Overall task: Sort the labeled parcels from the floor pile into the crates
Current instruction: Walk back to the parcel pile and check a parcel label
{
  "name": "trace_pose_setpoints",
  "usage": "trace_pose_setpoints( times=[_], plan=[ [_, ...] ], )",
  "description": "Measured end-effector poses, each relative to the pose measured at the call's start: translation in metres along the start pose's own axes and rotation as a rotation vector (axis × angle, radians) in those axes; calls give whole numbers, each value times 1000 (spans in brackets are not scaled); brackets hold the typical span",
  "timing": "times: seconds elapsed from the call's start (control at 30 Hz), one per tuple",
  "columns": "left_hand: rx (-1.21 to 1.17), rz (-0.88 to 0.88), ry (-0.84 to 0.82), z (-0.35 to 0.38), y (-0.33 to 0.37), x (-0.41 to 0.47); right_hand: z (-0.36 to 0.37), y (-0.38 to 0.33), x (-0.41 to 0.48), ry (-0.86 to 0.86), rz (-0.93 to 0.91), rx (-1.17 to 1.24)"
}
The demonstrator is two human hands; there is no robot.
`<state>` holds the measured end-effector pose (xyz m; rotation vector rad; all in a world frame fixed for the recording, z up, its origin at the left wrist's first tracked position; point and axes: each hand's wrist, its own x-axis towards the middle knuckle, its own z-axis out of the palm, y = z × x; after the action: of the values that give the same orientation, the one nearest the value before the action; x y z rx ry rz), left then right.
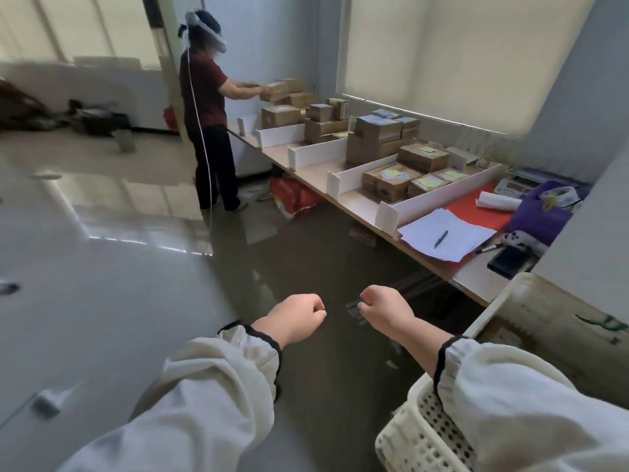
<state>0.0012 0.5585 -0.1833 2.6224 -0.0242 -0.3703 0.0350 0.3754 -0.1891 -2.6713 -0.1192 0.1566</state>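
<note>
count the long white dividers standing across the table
4: far divider by the standing person, second divider, third divider, nearest divider beside the papers. Boxes may hide others.

From my remote seat I see a glossy pale tiled floor (102, 267) that throws the daylight back in bright streaks. A long wooden table (315, 165) runs along the right side beneath a wide window (425, 52) covered by a cream roller blind, with a thin line of light along the blind's lower edge. Another blinded window (85, 25) sits at the far left. The wall (558, 80) is pale grey-blue. A red cloth (473, 207) covers part of the table's near end.
</note>
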Motion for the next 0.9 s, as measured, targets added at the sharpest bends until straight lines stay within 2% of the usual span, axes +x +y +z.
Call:
trace_pose_setpoints(
  times=[0.17, 0.33, 0.47, 0.67, 0.9],
  plan=[
    [-77, -175, 123, -42, -112, -100, 69, -134, -27, -167, -186, -128],
    [-159, -445, 226, -65, -223, -212, 148, -273, -84, -371, -487, -171],
    [-275, -669, 336, -61, -294, -297, 210, -358, -140, -528, -679, -211],
    [-454, -987, 532, -16, -367, -419, 296, -440, -221, -771, -943, -350],
    [-651, -1348, 649, 54, -403, -510, 382, -472, -296, -999, -1207, -549]
  ],
)
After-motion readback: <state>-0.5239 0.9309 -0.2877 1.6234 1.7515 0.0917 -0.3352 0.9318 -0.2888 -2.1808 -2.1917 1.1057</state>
